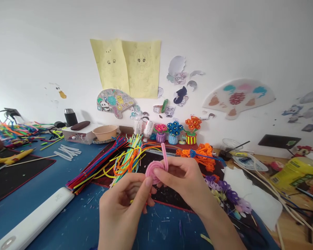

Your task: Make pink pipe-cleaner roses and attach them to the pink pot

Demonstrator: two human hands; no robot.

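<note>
Both my hands meet over the blue table, pinching a pink pipe cleaner (156,168) that is wound into a flat spiral, with one free end sticking straight up. My left hand (122,205) grips the coil from below left with thumb and fingers. My right hand (184,180) holds it from the right, fingers curled round the coil's edge. Just behind the hands lies a loose bundle of coloured pipe cleaners (112,161) on a black mat (169,196).
Orange loops (202,156) and purple twisted pieces (228,194) lie to the right, with white paper (253,198). Three small pipe-cleaner flower pots (175,133) stand by the wall. A white bar (33,218) lies front left, a bowl (105,132) and box behind it. A yellow container (294,172) lies far right.
</note>
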